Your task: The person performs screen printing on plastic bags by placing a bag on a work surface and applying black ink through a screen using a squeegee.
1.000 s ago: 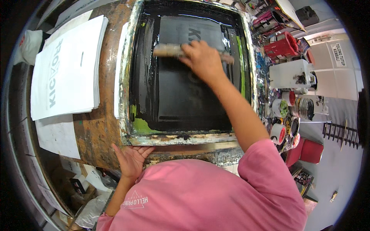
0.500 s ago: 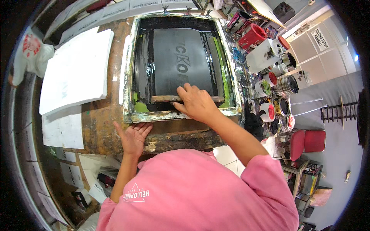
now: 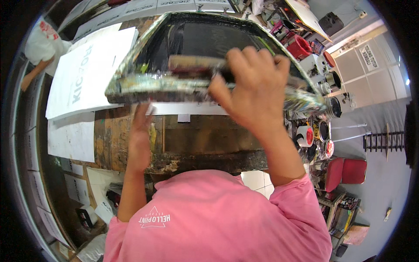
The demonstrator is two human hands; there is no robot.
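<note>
A screen-printing frame (image 3: 161, 83) with a paint-crusted rim is tilted up, its near edge raised off the table. Across the near end of its black mesh lies a wooden-handled squeegee (image 3: 187, 63), gripped by my right hand (image 3: 257, 87), which is closed over the handle above the frame's near rim. A white sheet (image 3: 187, 108) shows beneath the raised edge. My left hand (image 3: 140, 139) is below the frame's near left corner, fingertips at the sheet's left end; motion blurs them, so whether they pinch it is unclear.
To the left stands a stack of white printed sheets (image 3: 83, 83). Beyond it a person in white (image 3: 43, 48) has an arm lowered. Ink pots and tubs (image 3: 305, 135) crowd the right side, near a red chair (image 3: 349, 171). Far clamps (image 3: 200, 8) stand behind the frame.
The frame's near edge has risen, uncovering the white sheet. My right hand rose with the squeegee; my left moved forward under the frame. Dark lettering now shows on the stack; the other person shifted.
</note>
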